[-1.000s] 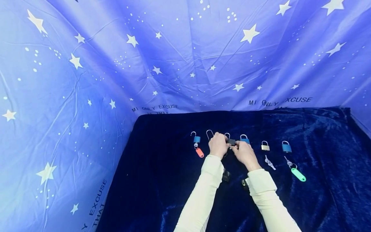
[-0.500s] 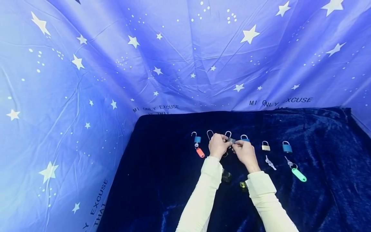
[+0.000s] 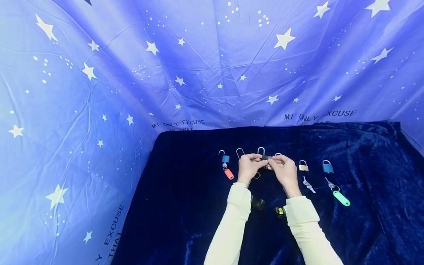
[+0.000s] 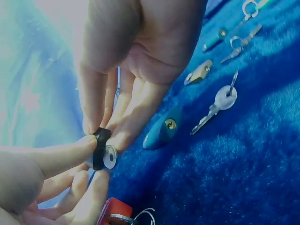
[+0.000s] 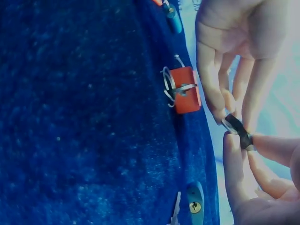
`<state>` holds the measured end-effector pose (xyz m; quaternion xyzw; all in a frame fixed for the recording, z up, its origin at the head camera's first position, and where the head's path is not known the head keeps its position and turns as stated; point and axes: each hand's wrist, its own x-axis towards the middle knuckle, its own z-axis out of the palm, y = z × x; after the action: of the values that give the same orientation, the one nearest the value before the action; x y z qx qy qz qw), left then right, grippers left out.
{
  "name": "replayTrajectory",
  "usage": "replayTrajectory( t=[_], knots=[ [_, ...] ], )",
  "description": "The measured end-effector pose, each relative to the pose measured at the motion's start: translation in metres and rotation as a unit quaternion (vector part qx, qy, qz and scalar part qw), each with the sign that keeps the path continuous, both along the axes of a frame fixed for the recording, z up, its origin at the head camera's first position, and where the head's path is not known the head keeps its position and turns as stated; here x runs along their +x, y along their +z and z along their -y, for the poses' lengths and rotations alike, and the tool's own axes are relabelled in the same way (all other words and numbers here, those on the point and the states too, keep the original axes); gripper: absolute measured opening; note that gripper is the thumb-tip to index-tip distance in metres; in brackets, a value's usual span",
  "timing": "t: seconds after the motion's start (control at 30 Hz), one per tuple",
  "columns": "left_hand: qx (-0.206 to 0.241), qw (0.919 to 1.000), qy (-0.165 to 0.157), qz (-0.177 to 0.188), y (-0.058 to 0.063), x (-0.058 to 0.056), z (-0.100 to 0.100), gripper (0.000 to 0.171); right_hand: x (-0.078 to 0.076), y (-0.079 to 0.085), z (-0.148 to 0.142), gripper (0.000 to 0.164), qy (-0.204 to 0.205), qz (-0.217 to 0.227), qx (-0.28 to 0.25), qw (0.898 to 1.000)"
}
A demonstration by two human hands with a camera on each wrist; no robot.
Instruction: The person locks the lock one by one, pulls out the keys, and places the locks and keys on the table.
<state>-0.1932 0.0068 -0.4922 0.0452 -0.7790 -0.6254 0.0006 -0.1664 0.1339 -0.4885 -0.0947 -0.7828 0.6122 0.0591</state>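
Both hands pinch a small black padlock (image 3: pixel 266 157), its silver shackle (image 3: pixel 261 149) pointing away from the person. My left hand (image 3: pixel 249 167) grips its left end between thumb and fingers, and my right hand (image 3: pixel 285 172) grips the right end. On the lock's underside, a silver disc (image 4: pixel 110 157) with a dark centre shows in the left wrist view. Beside my left hand lies a red padlock (image 5: pixel 185 90) with keys and a ring at its base. Under my right hand lies a blue padlock (image 4: pixel 164 129), mostly covered in the head view, with a loose key (image 4: pixel 225 98) near it.
At the row's left lies an open-shackled blue padlock (image 3: pixel 225 159) with a key and orange tag (image 3: pixel 228 173). To the right are a brass padlock (image 3: pixel 303 168), keys (image 3: pixel 309 185), another blue padlock (image 3: pixel 328 168) and a green-tagged key (image 3: pixel 341 198). Dark blue velvet (image 3: pixel 172 206) covers the table.
The black padlock has turned and risen slightly between the hands. The right hand's fingers have shifted up onto its right end and now cover more of the blue padlock.
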Motion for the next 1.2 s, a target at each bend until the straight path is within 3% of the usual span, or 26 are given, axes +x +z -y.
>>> replayTrajectory(
  t=[0.1,0.3,0.5,0.77,0.87,1.03,1.2],
  knots=[
    [0.058,0.9982,0.006,0.012,0.001,0.003,0.001,0.023,0.001,0.003,0.000,0.027,0.010,-0.006,-0.043,0.999],
    [0.120,0.9923,0.013,0.025,0.001,0.005,0.004,0.021,0.002,0.006,0.001,0.030,0.024,-0.013,-0.105,0.994],
    [0.190,0.9815,0.016,0.022,0.000,0.004,0.006,0.019,0.003,0.007,0.002,0.032,0.045,-0.021,-0.147,0.988],
    [0.199,0.9796,0.016,0.023,0.001,0.007,0.007,0.017,0.004,0.006,0.000,0.040,0.067,0.011,-0.153,0.986],
    [0.199,0.9799,-0.001,0.020,-0.001,0.008,0.010,0.018,0.005,0.006,0.000,0.042,0.060,0.022,-0.142,0.988],
    [0.224,0.9737,-0.038,0.017,-0.003,0.007,0.018,0.017,0.006,0.006,-0.001,0.042,0.047,0.034,-0.123,0.991],
    [0.232,0.9716,-0.046,0.012,-0.002,0.001,0.024,0.020,0.007,0.008,0.000,0.042,0.051,0.040,-0.108,0.992]
  ],
)
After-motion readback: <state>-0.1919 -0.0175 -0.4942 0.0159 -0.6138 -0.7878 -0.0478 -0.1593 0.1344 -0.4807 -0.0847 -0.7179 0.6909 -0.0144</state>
